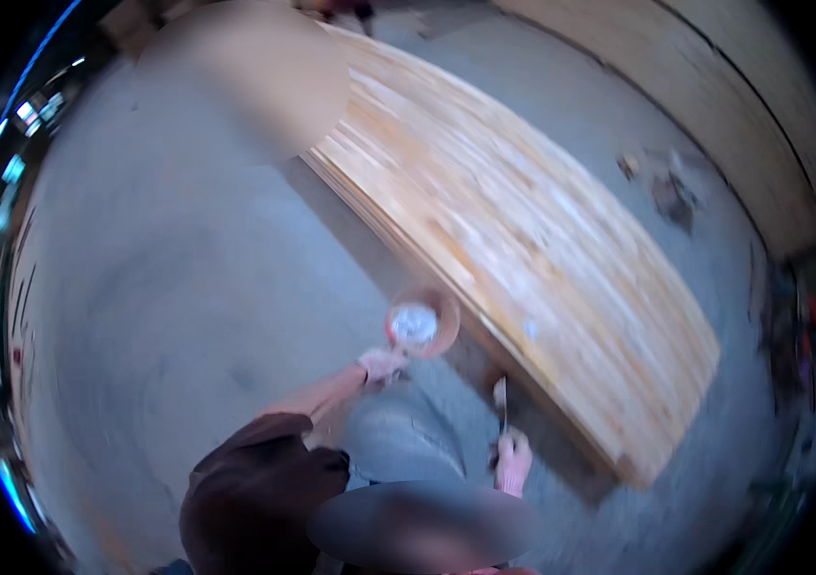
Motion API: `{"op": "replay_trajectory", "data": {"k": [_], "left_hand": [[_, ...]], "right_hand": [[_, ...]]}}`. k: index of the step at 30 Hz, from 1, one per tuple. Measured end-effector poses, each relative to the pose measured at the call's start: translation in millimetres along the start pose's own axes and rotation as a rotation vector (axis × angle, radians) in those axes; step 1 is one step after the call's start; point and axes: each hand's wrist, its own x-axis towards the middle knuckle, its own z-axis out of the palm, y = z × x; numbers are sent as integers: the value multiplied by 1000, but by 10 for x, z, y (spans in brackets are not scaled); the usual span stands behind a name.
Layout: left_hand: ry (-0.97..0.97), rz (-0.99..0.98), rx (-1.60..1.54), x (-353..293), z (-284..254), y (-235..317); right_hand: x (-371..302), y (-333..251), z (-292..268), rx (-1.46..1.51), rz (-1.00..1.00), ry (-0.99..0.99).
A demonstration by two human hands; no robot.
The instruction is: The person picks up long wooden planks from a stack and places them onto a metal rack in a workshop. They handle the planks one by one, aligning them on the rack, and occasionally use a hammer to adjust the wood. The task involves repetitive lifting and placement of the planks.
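Observation:
My left hand [384,365], which looks gloved, is closed at the near edge of a round reddish-brown tub [449,323]. Whitish-grey stuff [415,324] shows inside the tub. My right hand [513,455] is closed around what looks like a putty knife [501,395], its pale end pointing away from me; blur hides its exact shape. Both hands are on the near side of a long stack of wooden panels [523,230]. The knife is beside the stack's near edge and looks apart from it.
The panel stack runs from the far left to the near right, with pale and yellowish streaks on top. Grey floor [187,268] surrounds it. Beyond it lie small scraps [672,199], and a large board-like surface [696,86] stands at the upper right.

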Motion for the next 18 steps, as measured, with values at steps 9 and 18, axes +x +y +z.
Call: {"op": "replay_trajectory", "data": {"k": [9,18], "left_hand": [[-660,159,229,1056,1553,35],[-1027,290,559,847,3135,752]], "right_hand": [[-14,1262,289,-139,132,269],[-585,1717,-406,-314,408,567]]}}
